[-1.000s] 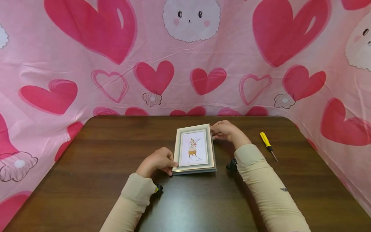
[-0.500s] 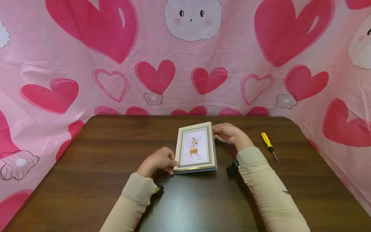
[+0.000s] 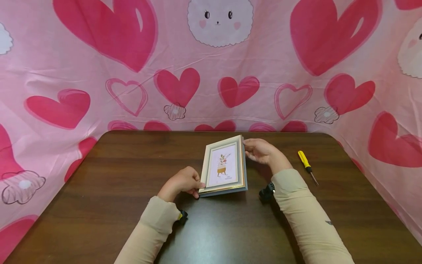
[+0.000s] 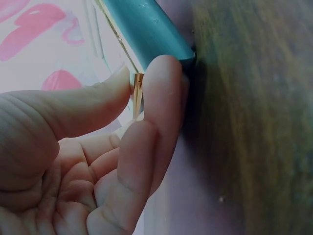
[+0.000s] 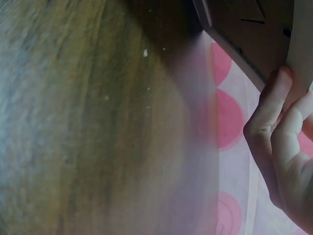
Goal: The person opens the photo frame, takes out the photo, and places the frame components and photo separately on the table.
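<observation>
A picture frame [image 3: 227,165] with a cream and grey-blue border, a gold line and a potted-plant print is tilted up, its far right side raised. My left hand [image 3: 185,182] pinches its near left corner, thumb on the front. In the left wrist view, the frame's teal side [image 4: 151,29] shows beside the index fingertip. At the far right edge, my right hand [image 3: 262,151] grips the frame. From the right wrist, its brown back [image 5: 244,34] is seen, with a fingertip of the right hand [image 5: 288,142] against it; the thumb is hidden there.
A yellow-handled screwdriver [image 3: 304,161] lies on the dark wooden table [image 3: 132,157], right of the right hand. A pink cloth [image 3: 211,58] printed with hearts hangs behind the table and along its sides.
The frame's far right side has risen and its front has turned a little more to the left. The right hand shifted slightly rightward with it; the left stays at the near corner.
</observation>
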A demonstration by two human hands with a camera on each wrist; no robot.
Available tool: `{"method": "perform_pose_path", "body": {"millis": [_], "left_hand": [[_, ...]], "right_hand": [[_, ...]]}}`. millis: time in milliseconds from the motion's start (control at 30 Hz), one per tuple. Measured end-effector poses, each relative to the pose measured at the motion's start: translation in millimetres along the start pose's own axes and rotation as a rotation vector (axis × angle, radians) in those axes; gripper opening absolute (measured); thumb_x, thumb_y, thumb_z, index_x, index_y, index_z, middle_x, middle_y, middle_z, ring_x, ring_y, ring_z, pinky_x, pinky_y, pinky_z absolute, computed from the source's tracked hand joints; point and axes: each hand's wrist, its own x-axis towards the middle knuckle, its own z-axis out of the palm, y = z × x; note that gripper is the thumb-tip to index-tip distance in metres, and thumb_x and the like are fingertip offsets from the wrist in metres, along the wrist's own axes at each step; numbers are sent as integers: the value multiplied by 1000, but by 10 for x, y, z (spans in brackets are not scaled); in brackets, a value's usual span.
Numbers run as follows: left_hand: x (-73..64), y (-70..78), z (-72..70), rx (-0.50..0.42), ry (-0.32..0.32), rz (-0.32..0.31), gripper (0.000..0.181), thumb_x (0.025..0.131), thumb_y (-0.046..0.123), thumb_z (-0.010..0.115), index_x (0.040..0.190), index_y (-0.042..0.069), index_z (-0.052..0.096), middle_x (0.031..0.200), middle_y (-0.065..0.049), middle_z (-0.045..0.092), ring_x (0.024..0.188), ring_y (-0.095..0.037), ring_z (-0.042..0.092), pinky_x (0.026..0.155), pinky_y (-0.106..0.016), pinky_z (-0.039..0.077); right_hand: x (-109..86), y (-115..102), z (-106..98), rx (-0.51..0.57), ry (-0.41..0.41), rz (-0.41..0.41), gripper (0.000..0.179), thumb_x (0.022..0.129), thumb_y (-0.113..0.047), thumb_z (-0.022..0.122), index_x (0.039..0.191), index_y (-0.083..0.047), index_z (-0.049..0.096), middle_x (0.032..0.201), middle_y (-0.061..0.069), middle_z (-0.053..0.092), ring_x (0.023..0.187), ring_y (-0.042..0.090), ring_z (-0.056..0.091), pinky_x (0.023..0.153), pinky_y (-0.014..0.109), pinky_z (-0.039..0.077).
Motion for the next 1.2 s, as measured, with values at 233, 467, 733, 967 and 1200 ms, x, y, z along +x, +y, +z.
{"method": "perform_pose_path", "body": {"millis": [233, 467, 733, 967, 1200], "left_hand": [[28, -20, 10, -12, -15, 2, 27, 90, 14, 73, 68, 0, 68, 56, -4, 64, 50, -9, 64, 55, -22, 51], [45, -9, 33, -41, -36, 11, 25, 90, 12, 73, 70, -1, 68, 55, -3, 61, 49, -8, 63, 53, -21, 51], [47, -14, 67, -42, -42, 42, 24, 90, 12, 73, 71, -1, 68, 54, -2, 60, 47, -7, 61, 51, -20, 49], [50, -8, 94, -44, -36, 66, 24, 89, 14, 75, 72, -1, 68, 54, -2, 60, 45, -7, 58, 50, -20, 49], [47, 4, 126, -76, -28, 85, 22, 88, 11, 75, 72, -2, 67, 55, -3, 61, 46, -9, 59, 51, -22, 52]], "right_hand": [[-37, -61, 40, 58, -8, -17, 36, 106, -11, 41, 83, -14, 70, 83, -1, 69, 73, 5, 62, 64, 11, 53], [-62, -98, 54, 190, -48, 4, 35, 106, -15, 43, 87, -9, 71, 90, 6, 67, 79, 12, 67, 72, 19, 58], [-83, -111, 73, 203, -74, 10, 30, 105, -20, 46, 90, -10, 69, 90, 6, 69, 79, 13, 69, 73, 20, 59], [-102, -157, 133, 193, -62, -7, 32, 106, -20, 44, 88, -12, 69, 86, 4, 68, 76, 12, 68, 71, 20, 59], [-105, -196, 204, 169, -72, -26, 31, 106, -21, 43, 90, -12, 67, 87, 3, 68, 76, 12, 69, 72, 19, 58]]}}
